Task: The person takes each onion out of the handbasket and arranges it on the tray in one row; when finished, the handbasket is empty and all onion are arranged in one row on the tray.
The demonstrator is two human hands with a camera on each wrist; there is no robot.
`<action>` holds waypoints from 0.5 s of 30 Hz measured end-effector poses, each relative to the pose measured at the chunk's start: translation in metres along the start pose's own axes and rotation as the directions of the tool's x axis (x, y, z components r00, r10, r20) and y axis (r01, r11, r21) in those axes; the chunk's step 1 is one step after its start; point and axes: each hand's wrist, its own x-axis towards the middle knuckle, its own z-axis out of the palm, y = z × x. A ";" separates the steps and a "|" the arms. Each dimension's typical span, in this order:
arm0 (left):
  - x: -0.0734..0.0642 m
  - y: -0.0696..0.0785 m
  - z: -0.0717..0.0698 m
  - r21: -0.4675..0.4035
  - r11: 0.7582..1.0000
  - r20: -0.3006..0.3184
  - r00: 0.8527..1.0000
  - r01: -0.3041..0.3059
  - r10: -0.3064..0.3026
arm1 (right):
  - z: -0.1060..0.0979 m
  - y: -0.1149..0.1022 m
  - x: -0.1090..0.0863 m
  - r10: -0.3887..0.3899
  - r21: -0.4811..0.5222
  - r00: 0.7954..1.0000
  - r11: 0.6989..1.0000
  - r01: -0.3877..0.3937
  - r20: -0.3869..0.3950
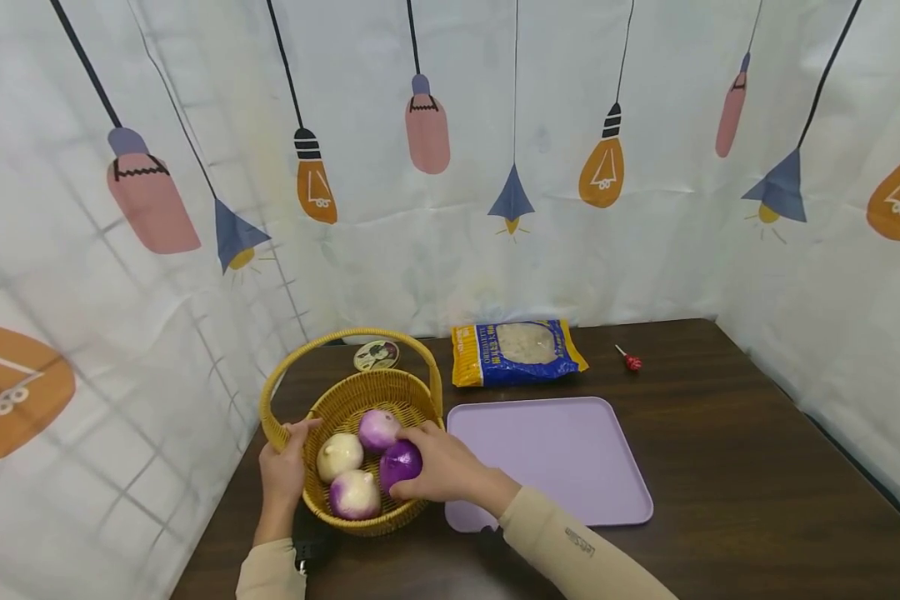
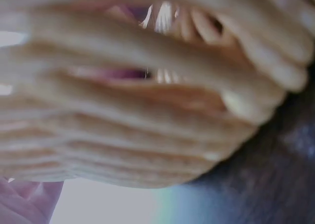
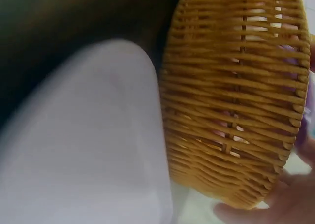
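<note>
I observe the right grip (image 1: 444, 467) pinching a round, glossy purple onion (image 1: 401, 463); left grip (image 1: 283, 468) holds the round yellow wicker basket (image 1: 378, 385) alongside.

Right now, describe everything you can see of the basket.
The round basket is golden and woven, wicker by look, with one arched handle. It sits mouth-up on the dark table, left of the lilac tray, holding four onions. The left hand holds its left side; the right hand grips the darkest onion.

Beige sleeves (image 1: 272, 573), dark lettering (image 1: 580, 542) on right sleeve (image 1: 547, 533)
</note>
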 end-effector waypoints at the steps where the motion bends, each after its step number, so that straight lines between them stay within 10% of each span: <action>1: -0.001 -0.001 -0.001 0.003 1.000 0.001 1.000 -0.002 0.002 | 0.000 0.000 -0.001 0.000 0.027 1.000 1.000 0.001 -0.024; 15: -0.001 0.001 0.000 -0.076 0.997 0.027 0.999 -0.019 0.021 | -0.021 0.034 -0.024 0.037 0.321 0.966 0.946 0.048 -0.254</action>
